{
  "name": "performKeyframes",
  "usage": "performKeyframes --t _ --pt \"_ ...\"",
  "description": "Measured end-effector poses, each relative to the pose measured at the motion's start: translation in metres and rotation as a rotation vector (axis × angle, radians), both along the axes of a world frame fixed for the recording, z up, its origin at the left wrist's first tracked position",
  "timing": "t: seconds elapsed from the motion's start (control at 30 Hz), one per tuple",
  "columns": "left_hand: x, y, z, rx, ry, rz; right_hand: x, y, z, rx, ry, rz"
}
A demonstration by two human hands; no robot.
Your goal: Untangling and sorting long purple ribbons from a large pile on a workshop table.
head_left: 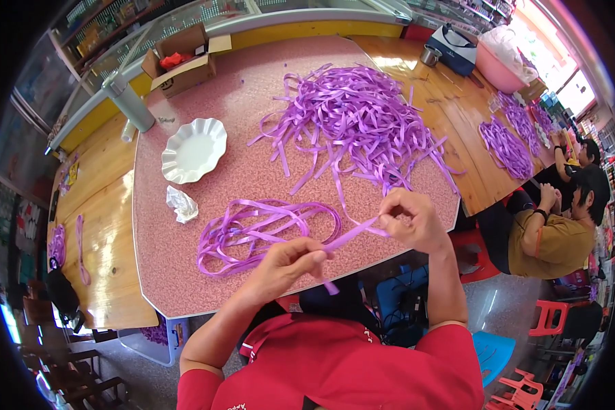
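A flat purple ribbon strap (354,234) is stretched between my two hands over the near edge of the pink speckled table. My left hand (288,268) pinches it with thumb and fingers, and a short end hangs below. To the right and a bit higher, my right hand (411,220) is closed on the strap's other part. Just beyond my left hand lies a loose coil of purple straps (253,236). A large tangled heap of purple straps (355,116) covers the far right of the table, and one strand runs from it toward my right hand.
On the table's left stand a white scalloped dish (194,152), crumpled tissue (182,204), a grey-green flask (128,102) and an open cardboard box (184,65). Wooden tables flank it, the right one bearing more purple straps (506,147). Two people (560,225) sit at the right.
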State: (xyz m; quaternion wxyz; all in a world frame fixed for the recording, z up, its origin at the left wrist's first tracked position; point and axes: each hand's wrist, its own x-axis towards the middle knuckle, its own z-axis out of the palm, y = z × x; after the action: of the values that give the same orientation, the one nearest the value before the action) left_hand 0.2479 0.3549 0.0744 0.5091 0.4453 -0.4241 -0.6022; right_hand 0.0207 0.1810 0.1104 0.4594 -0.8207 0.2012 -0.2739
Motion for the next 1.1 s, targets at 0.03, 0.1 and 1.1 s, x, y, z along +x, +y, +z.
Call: performKeyframes --t 0.03,0.1,1.1 --pt "0.012 0.005 0.0 0.048 -0.041 0.006 -0.005 -0.006 -0.003 -0.002 0.001 -0.003" --pt "0.027 0.013 -0.002 0.067 -0.056 0.091 -0.011 -0.017 -0.01 0.034 -0.008 -0.108" --pt "0.036 -0.02 -0.004 -0.158 -0.246 0.392 0.097 0.048 -0.024 -0.391 -0.193 0.032"
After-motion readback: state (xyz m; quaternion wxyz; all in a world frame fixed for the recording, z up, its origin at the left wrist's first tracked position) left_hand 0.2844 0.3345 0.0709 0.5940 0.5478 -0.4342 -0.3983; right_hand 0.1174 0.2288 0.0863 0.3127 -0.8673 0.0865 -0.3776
